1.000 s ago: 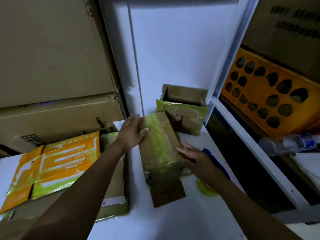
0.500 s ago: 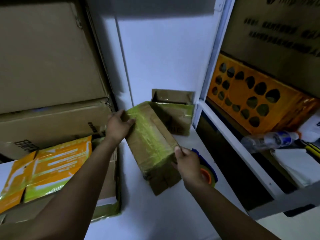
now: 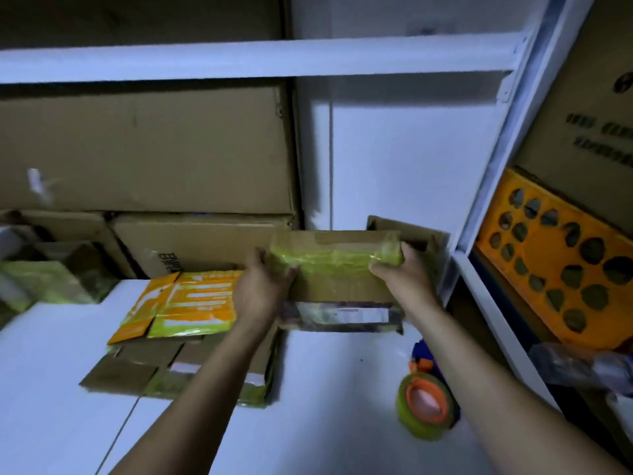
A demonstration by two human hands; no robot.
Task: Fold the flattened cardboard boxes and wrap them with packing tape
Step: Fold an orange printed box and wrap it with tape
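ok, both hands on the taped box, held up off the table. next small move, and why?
Probably set the box down at the back, by the box behind it. Both hands, left and right, grip its ends, and tape already wraps it.

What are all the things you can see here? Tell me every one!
Taped box: one, brown with green tape, held up between both hands.
Flattened cardboard pile: one stack, brown with an orange-and-green sheet on top, on the white table, left of centre.
Tape roll: one, green with orange core, on the table, lower right.
Big cartons: several, brown, stacked at the back left.
Wrapped boxes: a blurry few, green-taped, far left.
Orange tray: one, with round holes, on the right shelf.
Left hand: gripping the box's left end.
Right hand: gripping its right end.
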